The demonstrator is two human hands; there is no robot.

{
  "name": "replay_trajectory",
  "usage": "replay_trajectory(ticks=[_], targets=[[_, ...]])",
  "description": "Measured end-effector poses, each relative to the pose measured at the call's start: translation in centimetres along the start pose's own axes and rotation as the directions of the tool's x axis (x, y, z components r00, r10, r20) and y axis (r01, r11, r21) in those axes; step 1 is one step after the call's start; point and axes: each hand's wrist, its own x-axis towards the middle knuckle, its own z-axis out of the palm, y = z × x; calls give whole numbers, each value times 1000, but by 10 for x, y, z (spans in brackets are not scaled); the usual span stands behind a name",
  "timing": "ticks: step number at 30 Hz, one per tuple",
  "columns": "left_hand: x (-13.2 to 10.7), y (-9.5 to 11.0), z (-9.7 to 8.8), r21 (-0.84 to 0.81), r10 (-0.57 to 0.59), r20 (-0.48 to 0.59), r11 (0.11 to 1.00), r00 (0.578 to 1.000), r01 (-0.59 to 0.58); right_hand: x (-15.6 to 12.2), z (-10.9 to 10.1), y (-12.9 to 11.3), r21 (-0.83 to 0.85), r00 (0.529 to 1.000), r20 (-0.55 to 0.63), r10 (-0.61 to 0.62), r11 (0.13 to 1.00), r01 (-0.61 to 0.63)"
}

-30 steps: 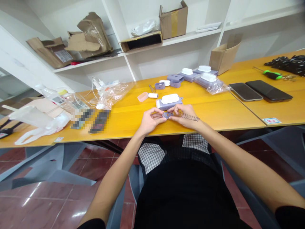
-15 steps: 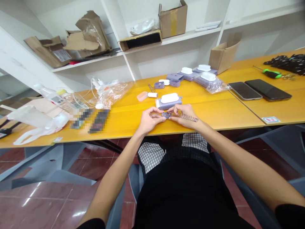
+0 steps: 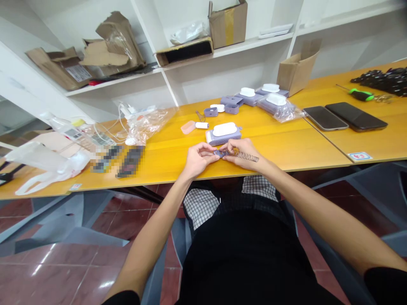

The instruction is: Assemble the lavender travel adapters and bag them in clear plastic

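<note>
My left hand and my right hand meet at the front edge of the orange table. Both pinch a small purple round part held between them. A long thin coil spring runs from under my right fingers along the back of that hand. Just behind my hands lies a purple case with a white lid.
Further back lie a pink cap, a white roller, small purple shells and more purple-and-white cases. Two phones and a green screwdriver lie right. Plastic bags lie left. Shelves hold cardboard boxes.
Both hands stay pinched on the purple part and spring. The view has shifted slightly, so everything sits a little lower-left in the picture.
</note>
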Motion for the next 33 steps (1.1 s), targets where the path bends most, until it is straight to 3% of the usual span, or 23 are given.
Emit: replay_trajectory(ticks=[10, 18, 25, 33], targets=[[1, -2, 3, -68, -60, -24, 996, 998, 58, 2, 1, 5, 15, 999, 23, 44, 999, -45], [6, -4, 2, -56, 10, -5, 998, 1000, -11, 4, 0, 3, -88, 984, -128, -124, 990, 113], [6, -5, 2, -63, 37, -57, 997, 998, -41, 4, 2, 2, -103, 953, -266, -147, 987, 124], [4, -5, 5, -146, -51, -116, 989, 992, 34, 1, 6, 6, -161, 964, -234, -125, 983, 88]])
